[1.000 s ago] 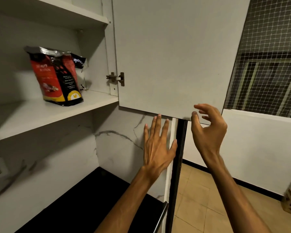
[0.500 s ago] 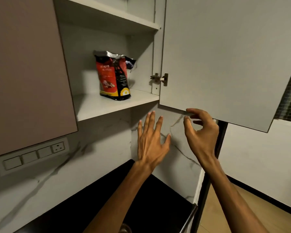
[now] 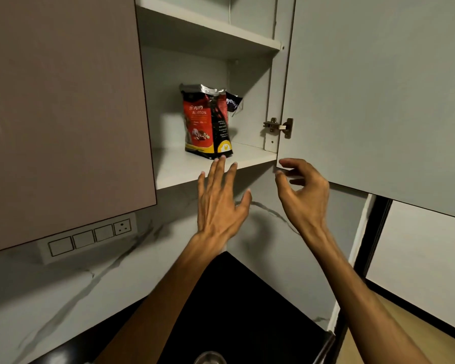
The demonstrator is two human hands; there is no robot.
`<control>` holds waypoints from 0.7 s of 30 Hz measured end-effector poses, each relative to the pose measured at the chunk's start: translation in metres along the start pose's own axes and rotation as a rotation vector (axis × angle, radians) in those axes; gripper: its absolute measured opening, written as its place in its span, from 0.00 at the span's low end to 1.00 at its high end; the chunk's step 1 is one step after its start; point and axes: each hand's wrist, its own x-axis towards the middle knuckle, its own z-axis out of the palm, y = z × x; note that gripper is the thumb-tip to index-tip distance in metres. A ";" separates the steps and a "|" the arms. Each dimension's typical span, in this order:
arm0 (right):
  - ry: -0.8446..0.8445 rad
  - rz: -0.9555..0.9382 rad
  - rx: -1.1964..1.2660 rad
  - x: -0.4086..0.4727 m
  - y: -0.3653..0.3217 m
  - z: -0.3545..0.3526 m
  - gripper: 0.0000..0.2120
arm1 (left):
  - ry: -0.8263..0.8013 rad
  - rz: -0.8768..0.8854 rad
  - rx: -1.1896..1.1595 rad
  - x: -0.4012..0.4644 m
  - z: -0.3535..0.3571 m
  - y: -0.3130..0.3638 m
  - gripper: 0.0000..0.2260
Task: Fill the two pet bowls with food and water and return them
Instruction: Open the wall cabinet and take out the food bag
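Observation:
A red and black bag of puppy food [image 3: 206,122] stands upright on the lower shelf [image 3: 195,168] of an open wall cupboard. My left hand [image 3: 220,203] is raised just below and in front of the shelf edge, fingers straight and spread, its fingertips near the bag's base; touching cannot be told. My right hand [image 3: 301,191] hovers at the lower corner of the open cupboard door [image 3: 378,101], fingers loosely curled and holding nothing. A rounded metal rim [image 3: 210,358], perhaps a bowl, shows at the bottom edge on the black counter [image 3: 247,311].
A closed brown cupboard door [image 3: 63,114] fills the left. Below it a switch and socket panel [image 3: 90,236] sits on the marble wall. A second shelf [image 3: 208,24] is above the bag. A door hinge [image 3: 279,127] sticks out at the right of the shelf.
The view has swung left, bringing the cupboard to the centre. My left hand has risen up to the shelf edge near the bag. My right hand stays by the door's lower edge.

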 end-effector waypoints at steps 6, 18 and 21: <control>-0.029 0.018 0.074 0.023 0.009 0.024 0.12 | 0.058 -0.050 -0.047 0.028 -0.009 -0.013 0.32; -0.230 0.238 0.368 0.114 0.051 0.086 0.14 | 0.118 -0.508 -0.555 0.113 -0.021 -0.028 0.20; -0.371 0.325 0.470 0.139 0.057 0.103 0.17 | 0.149 -0.612 -0.672 0.135 -0.023 -0.035 0.08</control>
